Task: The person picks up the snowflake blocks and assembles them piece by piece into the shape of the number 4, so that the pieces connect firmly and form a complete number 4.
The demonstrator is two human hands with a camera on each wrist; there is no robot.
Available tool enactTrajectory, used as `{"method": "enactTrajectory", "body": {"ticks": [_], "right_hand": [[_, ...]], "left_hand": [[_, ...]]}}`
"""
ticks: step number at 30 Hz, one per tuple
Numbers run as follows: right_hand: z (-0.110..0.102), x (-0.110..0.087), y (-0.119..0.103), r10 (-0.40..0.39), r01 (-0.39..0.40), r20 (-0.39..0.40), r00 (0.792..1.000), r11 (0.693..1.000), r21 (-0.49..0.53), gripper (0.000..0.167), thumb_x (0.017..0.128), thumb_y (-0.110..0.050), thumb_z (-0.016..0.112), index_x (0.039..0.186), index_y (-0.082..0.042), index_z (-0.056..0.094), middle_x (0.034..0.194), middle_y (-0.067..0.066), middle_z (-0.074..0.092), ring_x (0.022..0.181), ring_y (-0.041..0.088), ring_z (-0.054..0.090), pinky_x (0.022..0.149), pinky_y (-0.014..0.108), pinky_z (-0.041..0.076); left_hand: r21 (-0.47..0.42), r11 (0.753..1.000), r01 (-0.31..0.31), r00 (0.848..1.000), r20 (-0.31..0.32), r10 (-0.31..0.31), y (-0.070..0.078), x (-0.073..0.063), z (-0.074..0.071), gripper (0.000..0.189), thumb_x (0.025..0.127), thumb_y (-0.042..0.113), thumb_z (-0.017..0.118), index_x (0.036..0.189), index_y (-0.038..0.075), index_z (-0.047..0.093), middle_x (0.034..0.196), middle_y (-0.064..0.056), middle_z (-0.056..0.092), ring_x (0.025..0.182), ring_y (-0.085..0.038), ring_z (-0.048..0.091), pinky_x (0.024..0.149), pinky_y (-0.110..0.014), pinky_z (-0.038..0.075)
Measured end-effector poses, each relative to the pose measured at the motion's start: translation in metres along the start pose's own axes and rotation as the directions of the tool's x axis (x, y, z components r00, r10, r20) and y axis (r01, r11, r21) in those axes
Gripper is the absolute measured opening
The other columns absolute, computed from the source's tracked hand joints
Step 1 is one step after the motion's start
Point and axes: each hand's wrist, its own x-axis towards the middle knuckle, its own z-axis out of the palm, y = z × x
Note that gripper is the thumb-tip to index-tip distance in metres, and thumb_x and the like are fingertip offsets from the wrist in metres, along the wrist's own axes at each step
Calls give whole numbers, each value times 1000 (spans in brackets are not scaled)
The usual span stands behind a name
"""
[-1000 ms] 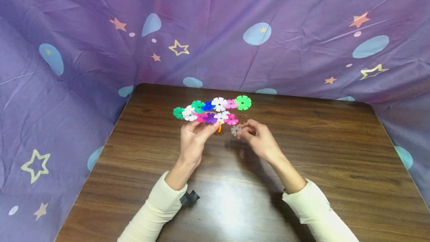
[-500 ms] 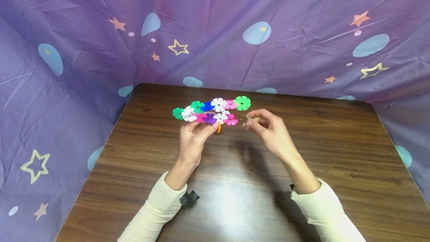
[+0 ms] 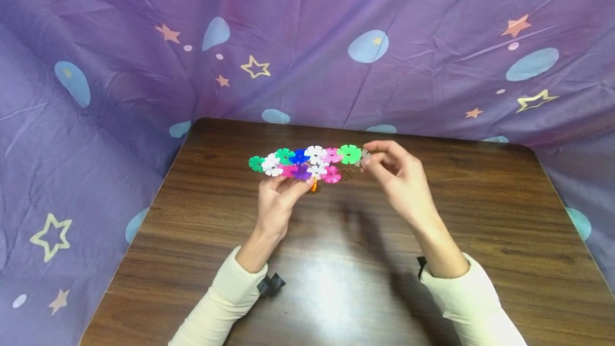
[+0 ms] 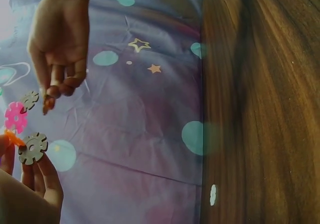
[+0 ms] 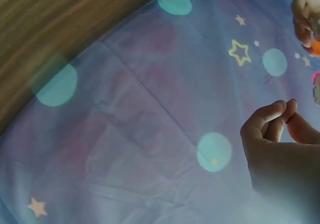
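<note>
My left hand grips, from below, a construction of snowflake-shaped interlocking discs in two rows, green, white, blue, pink and purple. An orange disc sticks down by the thumb. My right hand pinches a greyish see-through disc between thumb and fingertips, right at the edge of the bright green disc that ends the back row. In the left wrist view, greyish discs and a pink disc show by the left fingers. The right wrist view has the right hand with thumb and fingertips together.
A dark brown wooden table lies under both hands. Purple cloth printed with stars and dots hangs behind it and along the sides. The cuffs are pale, with small black devices at the wrists.
My right hand has moved away from me and to the right, bringing the greyish disc from below the front row to the bright green disc. The left hand stays nearly in place with the construction.
</note>
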Motion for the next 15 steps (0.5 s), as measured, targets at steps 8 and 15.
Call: {"method": "enactTrajectory", "body": {"ticks": [8,15], "right_hand": [[3,-6,-14,-31,32,-13,999,999,17,25,98,-13,68,122,-6,66,81,-15,73,81,12,70,73,19,54],[11,-11,-21,-91,91,-74,993,996,-10,18,96,-13,70,113,-7,68,83,-1,77,73,7,68,67,18,52]], "left_hand": [[4,1000,5,1000,5,-5,-2,-1,3,39,79,-17,69,92,19,76,90,7,77,89,-8,73,89,-24,61],[27,1000,-15,1000,11,15,-4,-1,6,40,79,-17,70,91,20,76,89,8,77,87,-8,73,86,-23,61]]}}
